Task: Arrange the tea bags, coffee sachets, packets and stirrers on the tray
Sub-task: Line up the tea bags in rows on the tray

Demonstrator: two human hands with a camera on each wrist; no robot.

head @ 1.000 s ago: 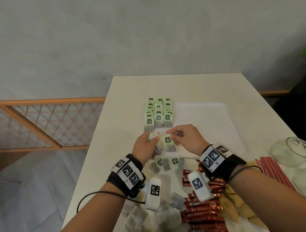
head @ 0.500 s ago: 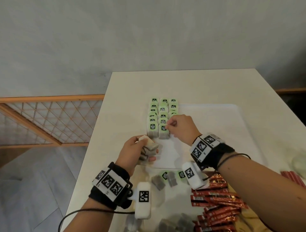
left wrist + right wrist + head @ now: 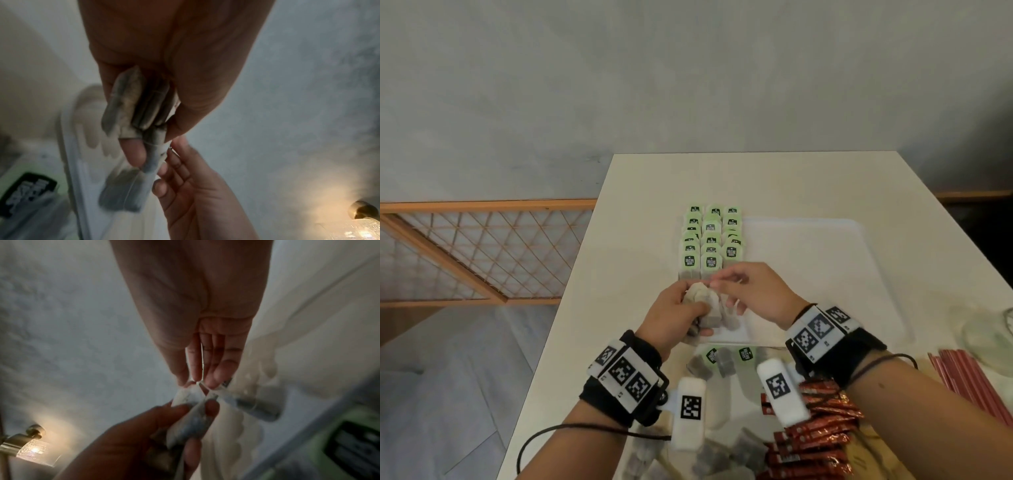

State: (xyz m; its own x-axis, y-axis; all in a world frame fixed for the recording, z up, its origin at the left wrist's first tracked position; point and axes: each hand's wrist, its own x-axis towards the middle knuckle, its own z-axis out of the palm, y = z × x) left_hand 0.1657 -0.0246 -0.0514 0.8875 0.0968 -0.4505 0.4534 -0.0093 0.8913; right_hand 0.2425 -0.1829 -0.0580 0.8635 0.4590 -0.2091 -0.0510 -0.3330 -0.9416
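My left hand (image 3: pixel 676 308) grips a small bunch of grey tea bags (image 3: pixel 707 306) over the near left corner of the white tray (image 3: pixel 825 274). The same bunch (image 3: pixel 139 105) fills the left wrist view. My right hand (image 3: pixel 724 282) meets the bunch from the right and pinches the top of one tea bag (image 3: pixel 257 408), which hangs off to the side. Rows of tea bags with green tags (image 3: pixel 710 240) stand on the tray's left end, just beyond both hands.
Loose tea bags (image 3: pixel 722 359) lie on the table in front of the tray. Red coffee sachets (image 3: pixel 818 428) are piled under my right wrist, and red stirrers (image 3: pixel 969 380) lie at the right. A glass jar (image 3: pixel 993 329) stands at the right edge.
My right hand has come back from the front of the tea bag rows to the bunch in my left hand and pinched another bag. My left hand has shifted slightly towards the tray.
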